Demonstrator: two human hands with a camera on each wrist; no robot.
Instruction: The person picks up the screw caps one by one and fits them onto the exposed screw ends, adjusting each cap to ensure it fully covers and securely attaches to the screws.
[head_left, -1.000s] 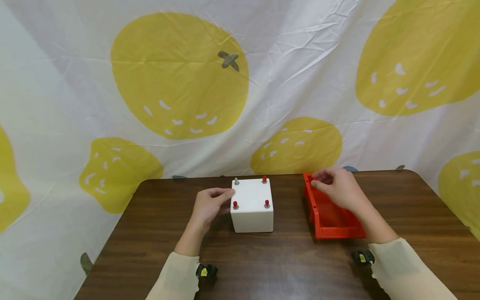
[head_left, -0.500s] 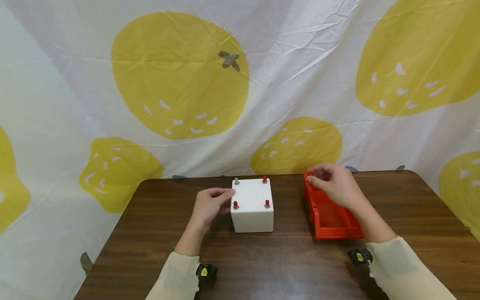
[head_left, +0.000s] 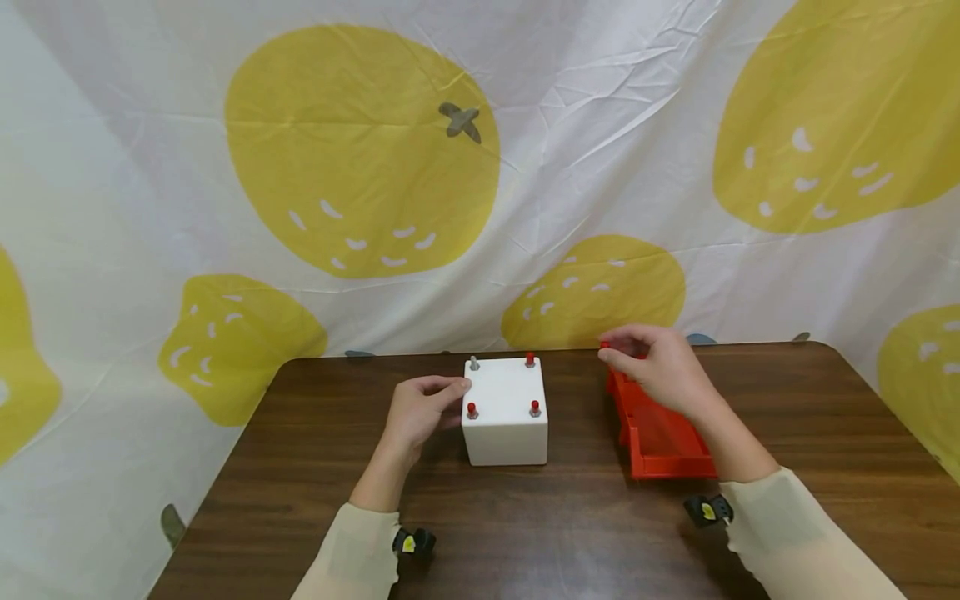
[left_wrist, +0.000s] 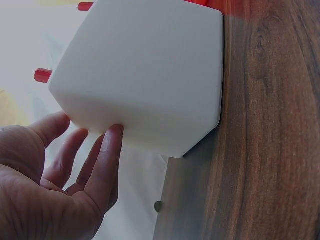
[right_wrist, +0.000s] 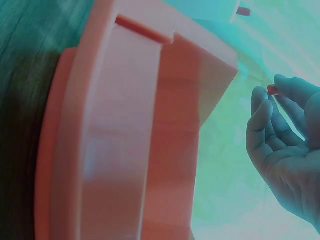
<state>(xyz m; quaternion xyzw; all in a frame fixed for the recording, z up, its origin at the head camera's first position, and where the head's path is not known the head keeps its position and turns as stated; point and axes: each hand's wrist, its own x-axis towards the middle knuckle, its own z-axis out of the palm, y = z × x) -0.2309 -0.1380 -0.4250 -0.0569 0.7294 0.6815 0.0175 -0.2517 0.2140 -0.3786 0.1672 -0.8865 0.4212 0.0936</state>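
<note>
A white box (head_left: 506,442) stands on the table with a metal bolt post in each top corner. Red caps sit on three of the posts, among them the front-left cap (head_left: 471,407); the back-left post (head_left: 474,363) shows bare metal. My left hand (head_left: 421,410) rests its fingertips against the box's left side, thumb at the top edge. Between thumb and index finger, my right hand (head_left: 660,371) pinches a small red cap (right_wrist: 272,90). That hand is above the far end of the red bin (head_left: 672,467).
The red bin lies to the right of the white box, with a strip of brown wooden table (head_left: 581,417) between them. A white cloth with yellow fruit prints (head_left: 360,158) hangs behind the table's back edge.
My right hand has lifted and moved left over the bin's far end, and the red cap now shows at its fingertips. The left hand and white box stay in place.
</note>
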